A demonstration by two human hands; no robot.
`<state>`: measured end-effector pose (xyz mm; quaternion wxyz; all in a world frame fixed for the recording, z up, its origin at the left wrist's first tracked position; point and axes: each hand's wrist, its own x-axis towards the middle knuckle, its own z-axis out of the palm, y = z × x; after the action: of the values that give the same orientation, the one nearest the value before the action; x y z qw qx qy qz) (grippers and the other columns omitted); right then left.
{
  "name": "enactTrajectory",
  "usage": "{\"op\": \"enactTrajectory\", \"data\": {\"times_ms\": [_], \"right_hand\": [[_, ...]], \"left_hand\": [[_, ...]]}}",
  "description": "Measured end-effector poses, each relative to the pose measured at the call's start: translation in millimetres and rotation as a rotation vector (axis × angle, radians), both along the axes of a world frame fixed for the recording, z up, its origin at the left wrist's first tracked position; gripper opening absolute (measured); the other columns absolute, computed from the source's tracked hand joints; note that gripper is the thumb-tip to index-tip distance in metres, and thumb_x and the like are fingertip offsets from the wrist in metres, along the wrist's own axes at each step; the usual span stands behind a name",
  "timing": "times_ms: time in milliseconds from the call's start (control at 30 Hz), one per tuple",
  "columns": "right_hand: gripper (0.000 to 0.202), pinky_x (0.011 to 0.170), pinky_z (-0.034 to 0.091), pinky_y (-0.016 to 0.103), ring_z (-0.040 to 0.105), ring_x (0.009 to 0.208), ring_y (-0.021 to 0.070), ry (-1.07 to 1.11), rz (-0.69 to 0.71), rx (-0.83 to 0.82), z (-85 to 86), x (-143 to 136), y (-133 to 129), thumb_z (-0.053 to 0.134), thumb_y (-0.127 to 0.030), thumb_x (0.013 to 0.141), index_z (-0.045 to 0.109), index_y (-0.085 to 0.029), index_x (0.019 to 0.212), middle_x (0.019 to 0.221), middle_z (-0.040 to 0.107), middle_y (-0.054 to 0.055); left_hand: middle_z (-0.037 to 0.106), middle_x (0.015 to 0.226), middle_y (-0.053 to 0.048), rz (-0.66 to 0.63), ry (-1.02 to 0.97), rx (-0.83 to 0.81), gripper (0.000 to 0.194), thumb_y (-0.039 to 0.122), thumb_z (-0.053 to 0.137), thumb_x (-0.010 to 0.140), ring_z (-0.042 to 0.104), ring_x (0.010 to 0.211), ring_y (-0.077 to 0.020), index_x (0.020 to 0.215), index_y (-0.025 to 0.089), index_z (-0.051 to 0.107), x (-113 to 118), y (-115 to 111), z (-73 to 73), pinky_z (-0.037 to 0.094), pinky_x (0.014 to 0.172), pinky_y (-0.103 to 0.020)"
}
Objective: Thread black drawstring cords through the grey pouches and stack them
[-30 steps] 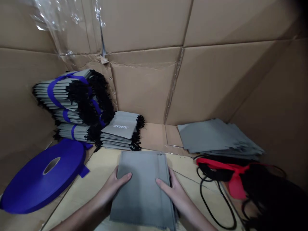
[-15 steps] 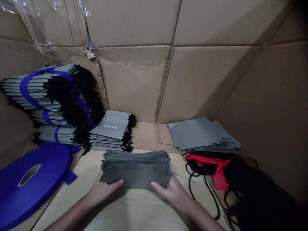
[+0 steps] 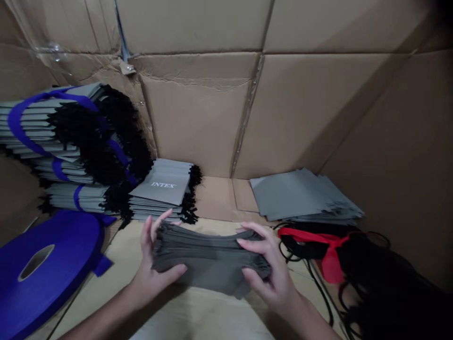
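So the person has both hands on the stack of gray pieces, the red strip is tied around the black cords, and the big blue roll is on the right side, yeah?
Not quite: the blue roll is on the left, as the head view shows. The rest is right.

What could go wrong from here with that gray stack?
The stack is held by its ends and bowed in the middle, so inner sheets might slip out. The left hand's raised fingers look near the INTEX pile and could nudge it. Loose black cords beside the right hand may snag it.
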<state>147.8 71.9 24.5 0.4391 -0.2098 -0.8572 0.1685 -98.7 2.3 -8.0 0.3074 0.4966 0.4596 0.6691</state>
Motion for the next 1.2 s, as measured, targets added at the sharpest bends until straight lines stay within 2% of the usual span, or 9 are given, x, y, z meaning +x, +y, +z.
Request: {"op": "enactTrajectory", "data": {"times_ms": [67,133,267,400,533,667,867,1000,1200], "right_hand": [[0.038,0.093,0.041,0.044,0.046,0.115,0.0281,0.011,-0.028,0.017,-5.5,-2,2,0.052,-0.027,0.082,0.047,-0.025,0.119,0.13,0.04,0.011],[0.039,0.092,0.04,0.045,0.044,0.116,0.0294,0.024,-0.041,0.0,-10.1,-5,3,0.051,-0.029,0.082,0.046,-0.025,0.121,0.13,0.04,0.012],[0.049,0.094,0.036,0.047,0.042,0.116,0.0301,0.176,-0.061,-0.03,-19.7,-12,4,0.05,-0.025,0.08,0.037,-0.023,0.127,0.127,0.041,0.012],[0.058,0.096,0.032,0.049,0.039,0.119,0.0297,0.331,-0.089,-0.001,-28.3,-21,8,0.052,-0.017,0.075,0.034,-0.024,0.129,0.127,0.042,0.011],[0.058,0.096,0.031,0.053,0.039,0.12,0.0288,0.416,-0.098,0.019,-30.8,-25,13,0.054,-0.013,0.072,0.032,-0.03,0.123,0.13,0.04,0.008],[0.038,0.089,0.038,0.048,0.043,0.115,0.0248,0.45,-0.087,0.066,-30.1,-27,15,0.053,-0.011,0.074,0.038,-0.031,0.102,0.126,0.043,0.004],[0.026,0.084,0.041,0.047,0.045,0.11,0.0242,0.422,-0.118,0.113,-29.4,-27,11,0.05,-0.018,0.08,0.038,-0.032,0.099,0.124,0.043,0.004],[0.022,0.086,0.039,0.049,0.043,0.112,0.0273,0.336,-0.172,0.123,-31.2,-22,8,0.05,-0.021,0.079,0.046,-0.031,0.099,0.125,0.04,0.005],[0.022,0.086,0.039,0.044,0.043,0.112,0.0265,0.331,-0.182,0.124,-31.6,-19,8,0.051,-0.019,0.075,0.048,-0.027,0.095,0.123,0.042,0.006]], "left_hand": [[0.025,0.146,-0.007,-0.075,0.082,0.092,0.094,0.03,0.073,0.068,0.046,0.119,-0.0301,0.137,0.045,0.011,-2,0,3.9,0.042,0.096,-0.047],[0.032,0.142,-0.006,-0.107,0.12,0.139,0.089,0.029,0.073,0.07,0.046,0.12,-0.0288,0.137,0.043,0.016,-4,-1,5.6,0.041,0.096,-0.045],[0.042,0.134,-0.009,-0.102,0.04,-0.017,0.093,0.034,0.074,0.068,0.047,0.118,-0.0286,0.141,0.032,0.016,-3,-5,-3.7,0.042,0.097,-0.042],[0.039,0.138,-0.012,-0.047,-0.001,-0.136,0.09,0.03,0.069,0.072,0.046,0.12,-0.029,0.143,0.026,0.014,-2,-6,-12.5,0.04,0.1,-0.043],[0.037,0.141,-0.01,-0.037,0.178,0.098,0.1,0.017,0.071,0.067,0.037,0.129,-0.0305,0.141,0.036,0.007,-11,2,3.0,0.036,0.101,-0.051],[0.03,0.144,-0.007,-0.032,0.499,0.323,0.091,0.002,0.066,0.067,0.029,0.133,-0.0311,0.135,0.042,0.02,-22,6,19.8,0.034,0.101,-0.052],[0.04,0.138,-0.007,-0.025,0.467,0.312,0.058,0.004,0.063,0.068,0.032,0.131,-0.0332,0.116,0.031,0.046,-24,1,9.6,0.034,0.1,-0.055],[0.04,0.137,-0.008,-0.037,0.409,0.309,0.055,0.005,0.062,0.071,0.034,0.13,-0.0332,0.116,0.031,0.044,-20,1,3.5,0.035,0.099,-0.055],[0.033,0.14,-0.009,-0.068,0.466,0.335,0.067,0.003,0.051,0.079,0.03,0.133,-0.0268,0.131,0.035,0.025,-17,2,7.1,0.035,0.102,-0.052]]}}
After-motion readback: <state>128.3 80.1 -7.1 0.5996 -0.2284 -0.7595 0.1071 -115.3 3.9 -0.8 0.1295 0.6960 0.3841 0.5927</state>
